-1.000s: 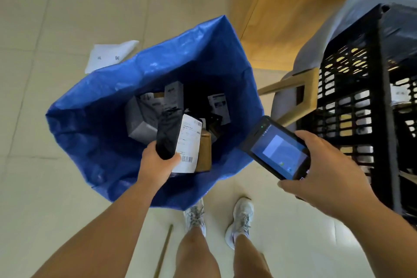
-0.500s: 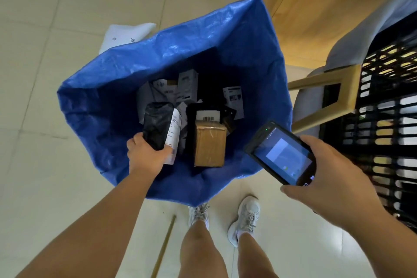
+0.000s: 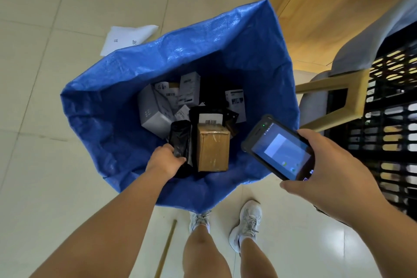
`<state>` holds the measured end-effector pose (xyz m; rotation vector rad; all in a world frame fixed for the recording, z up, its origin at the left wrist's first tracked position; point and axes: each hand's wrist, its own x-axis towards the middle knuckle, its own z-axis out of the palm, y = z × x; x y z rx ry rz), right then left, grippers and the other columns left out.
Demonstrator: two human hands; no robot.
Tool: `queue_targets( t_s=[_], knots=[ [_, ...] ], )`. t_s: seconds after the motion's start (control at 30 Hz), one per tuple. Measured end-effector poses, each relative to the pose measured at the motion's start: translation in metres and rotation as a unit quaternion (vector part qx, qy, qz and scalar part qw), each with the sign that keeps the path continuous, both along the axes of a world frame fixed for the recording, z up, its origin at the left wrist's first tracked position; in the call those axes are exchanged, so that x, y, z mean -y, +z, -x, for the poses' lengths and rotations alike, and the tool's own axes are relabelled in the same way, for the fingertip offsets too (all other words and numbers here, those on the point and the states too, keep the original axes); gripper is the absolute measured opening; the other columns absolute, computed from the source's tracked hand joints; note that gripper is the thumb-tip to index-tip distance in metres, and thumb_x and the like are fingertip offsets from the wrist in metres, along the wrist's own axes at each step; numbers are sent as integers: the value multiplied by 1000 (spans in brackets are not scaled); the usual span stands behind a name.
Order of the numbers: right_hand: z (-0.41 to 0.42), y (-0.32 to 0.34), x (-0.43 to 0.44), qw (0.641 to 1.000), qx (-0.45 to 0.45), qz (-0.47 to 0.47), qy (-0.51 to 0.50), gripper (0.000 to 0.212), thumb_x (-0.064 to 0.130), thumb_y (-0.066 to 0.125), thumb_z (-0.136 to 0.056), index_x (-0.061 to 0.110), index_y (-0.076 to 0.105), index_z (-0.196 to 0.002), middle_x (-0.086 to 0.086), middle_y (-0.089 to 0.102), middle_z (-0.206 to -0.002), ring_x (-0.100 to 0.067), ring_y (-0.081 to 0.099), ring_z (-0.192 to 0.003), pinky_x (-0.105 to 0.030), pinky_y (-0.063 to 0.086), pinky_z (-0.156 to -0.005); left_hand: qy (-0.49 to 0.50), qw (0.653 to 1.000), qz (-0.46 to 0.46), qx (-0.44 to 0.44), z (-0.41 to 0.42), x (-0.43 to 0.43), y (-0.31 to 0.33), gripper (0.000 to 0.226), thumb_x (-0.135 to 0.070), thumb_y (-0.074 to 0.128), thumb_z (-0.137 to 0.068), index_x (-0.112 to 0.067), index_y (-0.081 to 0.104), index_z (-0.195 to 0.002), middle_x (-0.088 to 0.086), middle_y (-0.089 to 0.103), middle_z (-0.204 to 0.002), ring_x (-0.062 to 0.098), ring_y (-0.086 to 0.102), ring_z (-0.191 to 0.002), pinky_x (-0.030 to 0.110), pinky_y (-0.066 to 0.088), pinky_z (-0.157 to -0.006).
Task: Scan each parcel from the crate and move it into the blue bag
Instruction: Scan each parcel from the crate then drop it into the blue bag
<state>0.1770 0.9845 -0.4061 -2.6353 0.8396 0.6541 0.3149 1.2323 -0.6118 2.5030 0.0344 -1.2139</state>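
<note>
Gripping a black parcel (image 3: 180,140), the left hand (image 3: 165,161) sits inside the blue bag (image 3: 108,119), just beside a brown box (image 3: 212,151). The right hand (image 3: 327,169) clasps a handheld scanner (image 3: 278,150) over the bag's right rim.

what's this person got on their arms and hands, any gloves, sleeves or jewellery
Nothing worn shows. The left hand and right hand are ungloved, with no rings in view. The left forearm and right forearm are uncovered to the frame edge: no sleeves, watch or wristband. A dark edge under the right wrist is too unclear to identify.
</note>
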Motion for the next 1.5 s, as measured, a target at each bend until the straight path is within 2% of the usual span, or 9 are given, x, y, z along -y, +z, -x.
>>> queue_targets(
  t_s=[0.3,0.5,0.6,0.77,0.93,1.1,1.27,1.4,1.5],
  knots=[
    [20,71,12,999,26,5,-29,93,48,79,-51,34,32,-130,12,52,-108,-14,50,-84,-33,43,-69,-48,998,31,17,-3,17,99,47,-41,63,-86,-13,55,-123,5,62,-120,23,56,-111,32,46,-88],
    [58,121,26,996,45,11,-71,94,48,78,-52,35,30,-131,11,52,-111,-14,47,-83,-31,41,-65,-56,992,107,47,13,57,179,43,-43,62,-86,-17,56,-120,-6,63,-107,14,56,-98,21,38,-71],
    [83,141,37,993,54,6,-106,94,48,78,-53,35,29,-132,10,52,-113,-15,50,-87,-34,48,-71,-68,985,148,64,29,82,210,36,-44,61,-86,-21,57,-114,-12,55,-100,4,48,-85,16,32,-62],
    [133,165,67,983,68,17,-170,97,46,79,-53,33,30,-135,9,52,-110,-16,52,-83,-36,53,-70,-90,975,196,55,66,130,244,30,-43,65,-84,-23,60,-106,-12,60,-95,6,53,-86,24,36,-71],
    [187,173,113,974,70,35,-215,89,48,77,-53,35,32,-129,10,49,-101,-16,51,-80,-34,51,-66,-123,961,239,58,107,193,267,27,-37,66,-85,-21,61,-106,-17,61,-92,3,55,-86,21,39,-70],
    [250,171,177,967,52,35,-248,96,51,78,-54,34,29,-134,10,50,-105,-14,47,-85,-34,50,-72,-150,952,259,59,150,274,281,24,-37,67,-85,-24,61,-104,-12,64,-98,-2,57,-88,21,43,-74],
    [302,160,233,961,33,20,-275,93,51,77,-58,33,28,-135,10,51,-108,-13,47,-90,-33,50,-74,-264,931,236,92,188,357,277,23,-39,66,-86,-25,62,-104,-13,65,-96,0,60,-87,15,44,-69],
    [329,151,266,956,22,2,-294,88,52,76,-60,35,28,-131,8,51,-108,-14,50,-93,-37,51,-78,-381,891,199,145,213,412,262,25,-43,59,-89,-28,58,-109,-14,58,-101,8,59,-95,29,50,-75],
    [338,143,285,952,12,1,-304,86,52,76,-60,34,28,-130,8,51,-107,-15,49,-93,-37,51,-79,-466,863,128,146,220,448,242,38,-42,56,-91,-24,52,-124,-5,54,-118,18,53,-111,38,50,-87]
  ],
)
